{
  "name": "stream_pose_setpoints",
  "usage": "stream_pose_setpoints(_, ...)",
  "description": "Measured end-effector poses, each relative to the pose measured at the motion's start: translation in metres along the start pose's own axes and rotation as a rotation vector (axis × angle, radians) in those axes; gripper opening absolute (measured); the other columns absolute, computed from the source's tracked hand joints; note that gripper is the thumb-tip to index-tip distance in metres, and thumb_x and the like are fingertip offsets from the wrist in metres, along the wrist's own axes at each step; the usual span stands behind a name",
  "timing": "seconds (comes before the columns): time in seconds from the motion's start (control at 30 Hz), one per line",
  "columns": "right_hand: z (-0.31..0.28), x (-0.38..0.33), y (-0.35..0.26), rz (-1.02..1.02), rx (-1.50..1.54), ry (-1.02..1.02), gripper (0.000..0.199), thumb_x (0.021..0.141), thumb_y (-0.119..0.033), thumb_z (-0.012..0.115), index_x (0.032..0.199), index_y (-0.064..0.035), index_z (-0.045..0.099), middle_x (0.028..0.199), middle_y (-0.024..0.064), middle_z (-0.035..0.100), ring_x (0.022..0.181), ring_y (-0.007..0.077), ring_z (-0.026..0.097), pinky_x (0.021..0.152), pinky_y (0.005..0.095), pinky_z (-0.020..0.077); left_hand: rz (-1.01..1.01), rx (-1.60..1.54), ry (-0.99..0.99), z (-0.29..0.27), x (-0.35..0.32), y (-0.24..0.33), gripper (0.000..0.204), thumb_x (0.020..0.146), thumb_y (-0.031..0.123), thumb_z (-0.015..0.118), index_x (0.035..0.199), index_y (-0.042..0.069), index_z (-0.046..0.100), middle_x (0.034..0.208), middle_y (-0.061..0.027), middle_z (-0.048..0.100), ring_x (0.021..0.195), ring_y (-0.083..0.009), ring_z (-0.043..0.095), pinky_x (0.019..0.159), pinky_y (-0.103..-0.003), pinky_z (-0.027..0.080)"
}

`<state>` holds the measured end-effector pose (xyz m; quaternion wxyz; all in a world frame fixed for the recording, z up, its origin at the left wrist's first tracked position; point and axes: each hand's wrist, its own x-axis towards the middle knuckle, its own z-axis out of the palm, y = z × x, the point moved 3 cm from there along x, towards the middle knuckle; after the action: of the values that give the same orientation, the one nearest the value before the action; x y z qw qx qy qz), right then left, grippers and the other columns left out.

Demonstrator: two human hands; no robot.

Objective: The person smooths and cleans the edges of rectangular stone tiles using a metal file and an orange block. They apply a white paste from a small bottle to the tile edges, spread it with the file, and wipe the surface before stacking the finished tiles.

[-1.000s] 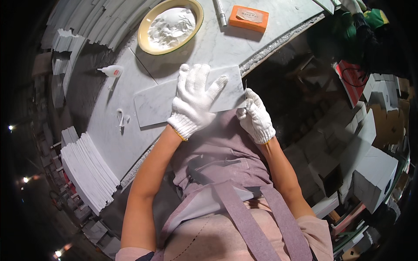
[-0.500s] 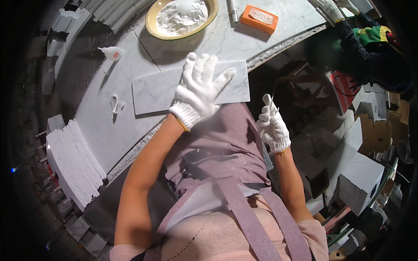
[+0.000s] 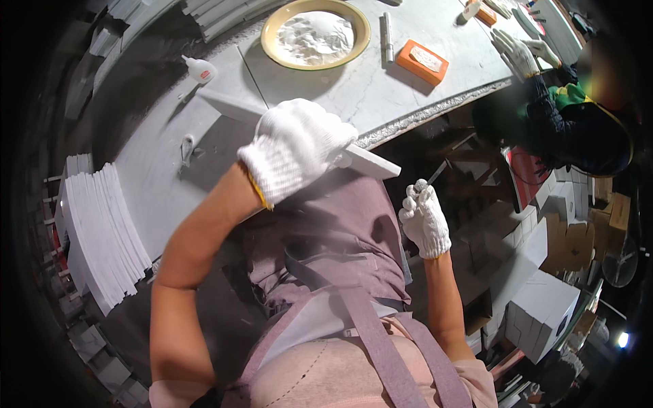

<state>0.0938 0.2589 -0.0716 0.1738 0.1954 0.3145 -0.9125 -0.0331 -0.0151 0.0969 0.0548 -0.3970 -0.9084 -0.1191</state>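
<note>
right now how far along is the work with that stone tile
Not far, by the look of it. The left hand grips the pale stone tile and has it tipped up at the table edge, off the flat. The right hand hangs free below the edge, holding nothing. The dish of white powder, orange block and small glue bottle lie untouched. A stack of tiles waits at the left.

Both hands wear white knit gloves. The left hand (image 3: 296, 153) sits just above the middle of the frame, palm down and fingers curled over, its bare forearm bent sharply at the elbow and rising from the lower left. The right hand (image 3: 424, 221) hangs right of centre — loosely curled, fingers pointing up — on a bare forearm rising from the lower edge.
</note>
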Motion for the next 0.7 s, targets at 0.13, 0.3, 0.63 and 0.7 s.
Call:
stream_pose_setpoints(0.13, 0.01, 0.003, -0.006, 0.005, -0.039, 0.033, 0.026, 0.106, -0.026, 0.067, 0.128, -0.0171, 0.059, 0.1, -0.003, 0.058, 0.075, 0.0071, 0.053, 0.066, 0.0236, 0.0467, -0.124, -0.071, -0.345, 0.001, 0.016, -0.019, 0.018, 0.09, 0.03, 0.068, 0.095, 0.014, 0.073, 0.088, -0.0114, 0.074, 0.084, -0.0327, 0.073, 0.076, -0.044, 0.059)
stream_pose_setpoints(0.3, 0.01, 0.007, -0.011, -0.012, -0.271, 0.074, 0.034, 0.104, -0.024, 0.069, 0.134, -0.0132, 0.059, 0.096, -0.002, 0.058, 0.075, 0.0095, 0.056, 0.064, 0.0249, 0.048, -0.191, -0.112, -0.409, 0.003, 0.021, -0.03, 0.049, 0.094, 0.052, 0.064, 0.128, 0.019, 0.075, 0.11, -0.0135, 0.075, 0.106, -0.0322, 0.071, 0.094, -0.044, 0.055)
stream_pose_setpoints(0.63, 0.027, 0.015, -0.015, 0.015, -0.38, 0.118, 0.05, 0.099, -0.014, 0.068, 0.146, -0.008, 0.053, 0.094, 0.0004, 0.06, 0.073, 0.0092, 0.056, 0.065, 0.0241, 0.0504, -0.181, -0.228, -0.467, 0.026, -0.001, -0.037, 0.052, 0.093, 0.053, 0.065, 0.131, 0.02, 0.073, 0.118, -0.0134, 0.074, 0.106, -0.0349, 0.07, 0.094, -0.046, 0.055)
stream_pose_setpoints(0.7, 0.031, 0.016, -0.018, -0.038, -0.589, 0.209, 0.05, 0.098, -0.009, 0.058, 0.147, -0.0026, 0.054, 0.094, -0.0019, 0.061, 0.071, 0.0044, 0.053, 0.062, 0.0185, 0.0469, -0.165, -0.16, -0.364, 0.032, -0.007, -0.035, 0.051, 0.092, 0.051, 0.065, 0.132, 0.022, 0.073, 0.116, -0.013, 0.074, 0.102, -0.035, 0.07, 0.093, -0.046, 0.055)
